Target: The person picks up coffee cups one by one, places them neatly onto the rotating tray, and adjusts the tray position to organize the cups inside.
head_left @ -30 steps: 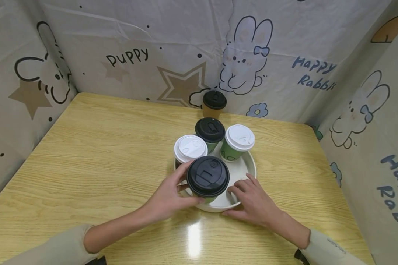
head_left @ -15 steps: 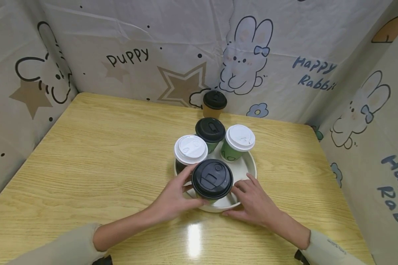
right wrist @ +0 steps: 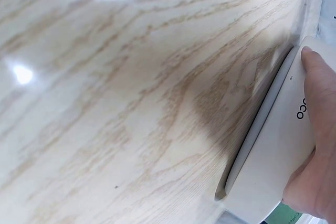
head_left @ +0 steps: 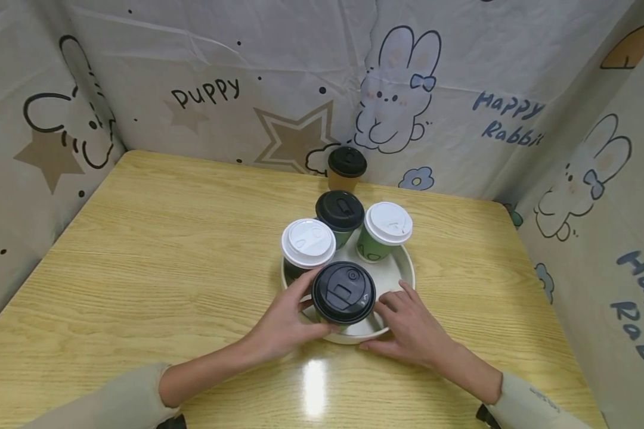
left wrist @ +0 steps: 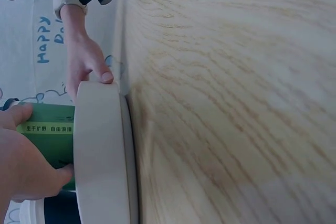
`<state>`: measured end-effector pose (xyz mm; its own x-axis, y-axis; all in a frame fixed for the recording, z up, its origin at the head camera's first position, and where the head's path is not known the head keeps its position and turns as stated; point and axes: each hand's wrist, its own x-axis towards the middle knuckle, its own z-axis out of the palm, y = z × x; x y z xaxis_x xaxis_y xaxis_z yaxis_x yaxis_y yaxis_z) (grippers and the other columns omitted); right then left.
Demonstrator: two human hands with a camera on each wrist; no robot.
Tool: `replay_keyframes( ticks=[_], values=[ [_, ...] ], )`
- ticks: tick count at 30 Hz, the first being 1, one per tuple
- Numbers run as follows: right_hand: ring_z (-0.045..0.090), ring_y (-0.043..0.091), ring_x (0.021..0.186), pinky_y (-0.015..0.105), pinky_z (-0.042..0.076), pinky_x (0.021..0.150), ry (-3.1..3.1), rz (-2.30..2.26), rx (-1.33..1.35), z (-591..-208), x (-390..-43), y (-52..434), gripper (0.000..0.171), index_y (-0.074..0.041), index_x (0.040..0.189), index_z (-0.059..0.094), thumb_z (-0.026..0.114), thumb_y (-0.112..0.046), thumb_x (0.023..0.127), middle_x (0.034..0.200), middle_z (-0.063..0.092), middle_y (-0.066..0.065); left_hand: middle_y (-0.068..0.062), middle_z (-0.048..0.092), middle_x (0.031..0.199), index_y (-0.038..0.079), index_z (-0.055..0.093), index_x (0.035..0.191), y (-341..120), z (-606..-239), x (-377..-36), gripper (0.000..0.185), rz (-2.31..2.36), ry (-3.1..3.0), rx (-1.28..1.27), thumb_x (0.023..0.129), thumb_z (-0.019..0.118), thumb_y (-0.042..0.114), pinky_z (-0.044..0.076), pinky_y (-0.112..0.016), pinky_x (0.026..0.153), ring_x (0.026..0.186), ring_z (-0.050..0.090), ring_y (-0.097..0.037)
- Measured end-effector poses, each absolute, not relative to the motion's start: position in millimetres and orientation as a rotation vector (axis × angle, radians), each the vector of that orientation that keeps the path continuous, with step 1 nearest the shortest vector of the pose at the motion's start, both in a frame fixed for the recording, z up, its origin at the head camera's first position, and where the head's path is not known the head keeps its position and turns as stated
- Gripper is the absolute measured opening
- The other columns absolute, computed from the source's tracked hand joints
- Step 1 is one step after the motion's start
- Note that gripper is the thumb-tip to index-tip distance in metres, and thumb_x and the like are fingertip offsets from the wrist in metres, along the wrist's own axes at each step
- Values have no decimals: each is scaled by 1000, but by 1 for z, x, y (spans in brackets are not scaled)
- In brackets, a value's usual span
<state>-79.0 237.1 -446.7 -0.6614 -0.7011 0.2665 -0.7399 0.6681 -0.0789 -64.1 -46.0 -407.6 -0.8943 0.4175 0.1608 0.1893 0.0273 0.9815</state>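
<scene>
My left hand (head_left: 284, 322) grips a green paper cup (left wrist: 50, 129) with a black lid (head_left: 343, 293), upright at the front of a round white tray (head_left: 408, 268). In the left wrist view its fingers and thumb lie round the green side. My right hand (head_left: 408, 325) holds the tray's near right rim, thumb (right wrist: 311, 59) along the outer wall and fingers over the edge. Also on the tray stand a dark cup with a white lid (head_left: 308, 242), a green cup with a black lid (head_left: 340, 210) and a green cup with a white lid (head_left: 387, 223).
Behind the tray, near the table's back edge, stands a brown cup with a black lid (head_left: 346, 168). The wooden table (head_left: 166, 250) meets printed cloth walls (head_left: 209, 47) at the back and on both sides.
My left hand has moved slightly right and toward me with the green cup, away from the white-lidded dark cup. The right hand and tray have stayed in place.
</scene>
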Motion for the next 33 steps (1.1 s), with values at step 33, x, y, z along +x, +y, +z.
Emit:
replay_keyframes(
  ticks=[33],
  values=[
    [58,24,98,62,31,109,-2669,253,1161,-446,-79,236,67,-9,105,68,73,-69,75,102,62,6,-13,53,140,2,44,146,-43,-407,-66,92,1802,2352,525,65,89,-5,45,-30,104,128,53,-25]
  ],
)
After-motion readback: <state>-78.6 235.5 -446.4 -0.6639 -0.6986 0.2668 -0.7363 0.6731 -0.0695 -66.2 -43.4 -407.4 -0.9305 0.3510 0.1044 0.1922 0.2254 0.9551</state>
